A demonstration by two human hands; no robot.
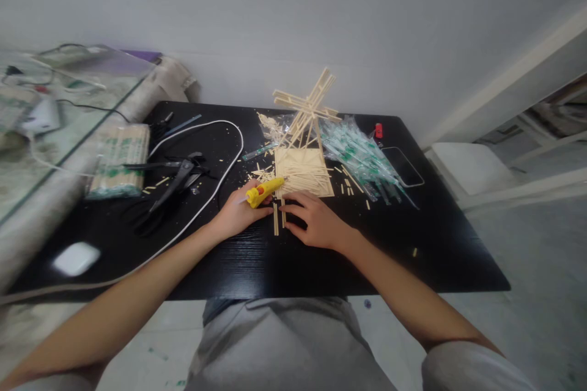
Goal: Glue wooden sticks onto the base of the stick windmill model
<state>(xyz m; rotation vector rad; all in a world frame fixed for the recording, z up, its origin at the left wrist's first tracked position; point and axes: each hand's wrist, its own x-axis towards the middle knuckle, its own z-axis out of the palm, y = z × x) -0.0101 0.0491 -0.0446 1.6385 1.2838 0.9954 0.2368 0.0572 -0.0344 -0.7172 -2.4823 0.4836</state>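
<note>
My left hand [241, 211] is wrapped around a yellow glue gun [263, 192], its nozzle pointing right and away from me. The left thumb reaches to a short pair of wooden sticks [276, 220] lying upright to my view on the black table. My right hand [316, 220] has its fingertips and thumb against another thin wooden stick [284, 217] just right of that pair. Beyond both hands, loose sticks [302, 177] are heaped over a square wooden stick panel [328, 186]. Behind it stands a windmill-like stick structure [312, 110] with crossed blades.
Black pliers [178, 177] and a bundle of packed sticks [120, 162] lie left. A white cable [211, 198] loops across the table [238, 269]. Right are plastic-wrapped sticks [362, 156], a phone [403, 166] and a red object [378, 130]. A white case [77, 258] sits front left.
</note>
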